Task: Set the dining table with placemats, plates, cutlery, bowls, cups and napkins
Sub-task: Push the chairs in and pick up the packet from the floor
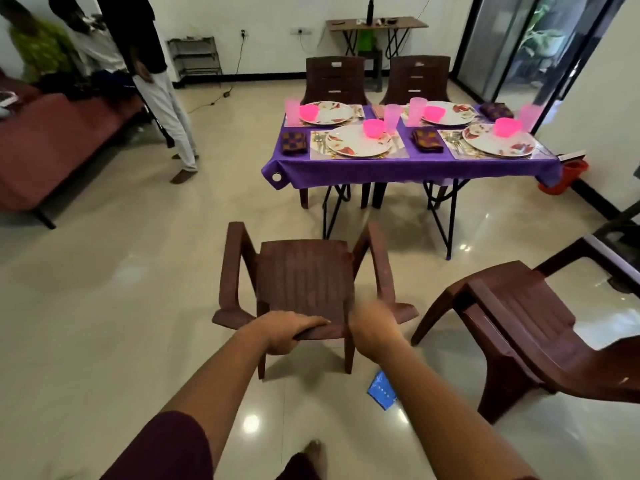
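Left hand (289, 332) grips one chair (304, 282); blurred right hand (372, 327) unclear; four plates (358, 141) set.

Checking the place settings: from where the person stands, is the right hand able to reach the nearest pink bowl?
Probably not: the right hand is at a chair's back, and chair and open floor separate it from the bowl.
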### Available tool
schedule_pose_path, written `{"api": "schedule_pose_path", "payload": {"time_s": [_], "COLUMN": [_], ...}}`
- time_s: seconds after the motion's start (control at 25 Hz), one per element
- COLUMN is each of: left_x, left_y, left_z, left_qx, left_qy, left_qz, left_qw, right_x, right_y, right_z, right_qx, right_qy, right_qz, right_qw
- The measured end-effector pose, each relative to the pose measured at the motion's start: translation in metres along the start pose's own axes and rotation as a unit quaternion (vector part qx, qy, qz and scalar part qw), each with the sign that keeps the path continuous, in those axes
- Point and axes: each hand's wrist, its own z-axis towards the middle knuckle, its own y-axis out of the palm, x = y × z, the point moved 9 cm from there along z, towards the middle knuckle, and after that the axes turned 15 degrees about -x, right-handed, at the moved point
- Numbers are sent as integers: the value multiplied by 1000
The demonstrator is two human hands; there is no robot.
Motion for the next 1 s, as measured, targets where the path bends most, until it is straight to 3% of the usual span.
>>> {"api": "schedule_pose_path", "payload": {"time_s": [0.16, 0.32, 0.48, 1.0], "left_x": [-35, -33, -32, -64], "left_y": [-25, -54, -78, -137], "left_z": [15, 47, 83, 148], "left_qx": [86, 181, 164, 184], "left_qy": [-42, 12, 30, 63], "left_qz": [76, 153, 213, 188], "left_qw": [992, 971, 963, 963], "right_x": [12, 62, 104, 170], "right_y": [-4, 5, 10, 6], "right_z": [16, 41, 75, 154], "right_qx": [17, 16, 18, -4], "right_qy": [-19, -10, -13, -24], "right_qz": [78, 129, 112, 131], "right_qw": [997, 991, 993, 991]}}
